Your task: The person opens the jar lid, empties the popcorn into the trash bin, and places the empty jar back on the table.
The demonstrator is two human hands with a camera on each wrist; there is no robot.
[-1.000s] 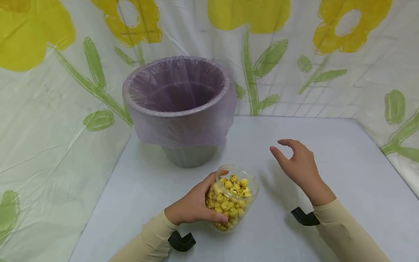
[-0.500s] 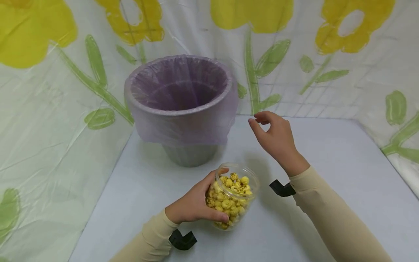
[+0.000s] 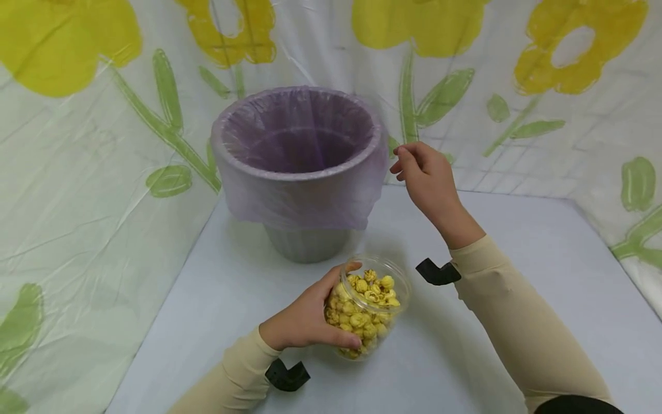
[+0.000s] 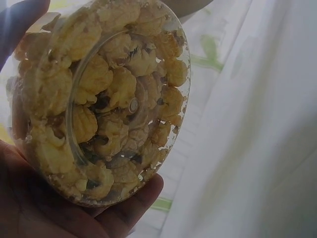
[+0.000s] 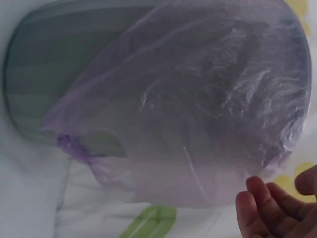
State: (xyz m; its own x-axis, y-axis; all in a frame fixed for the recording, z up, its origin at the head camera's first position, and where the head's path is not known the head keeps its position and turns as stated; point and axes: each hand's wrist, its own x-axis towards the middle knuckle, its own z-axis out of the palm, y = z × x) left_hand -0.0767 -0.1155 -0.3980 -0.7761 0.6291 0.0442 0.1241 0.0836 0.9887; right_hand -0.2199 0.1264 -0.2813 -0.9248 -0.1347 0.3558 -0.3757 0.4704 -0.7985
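My left hand (image 3: 312, 319) grips a clear plastic jar (image 3: 368, 316) by its side, thumb across the near side and fingers round the back. The jar has no lid on, leans a little to the right and is filled with yellow popcorn (image 3: 369, 287). In the left wrist view the jar's round bottom (image 4: 111, 104) faces the camera. My right hand (image 3: 429, 178) is raised beside the right rim of a bin (image 3: 305, 247) lined with a thin purple bag (image 3: 300, 198). In the right wrist view, loosely bent fingers (image 5: 262, 198) and a separate thumb show nothing between them, close to the bag.
The bin stands on a white table (image 3: 522, 299) behind the jar, its mouth open upward and the bag folded over the rim. Behind and to the left hangs a white sheet (image 3: 320, 40) with yellow flowers and green leaves.
My right hand has moved left and up, from over the table's right side to beside the bin's rim. My left hand keeps the jar in place. The head view has shifted slightly.
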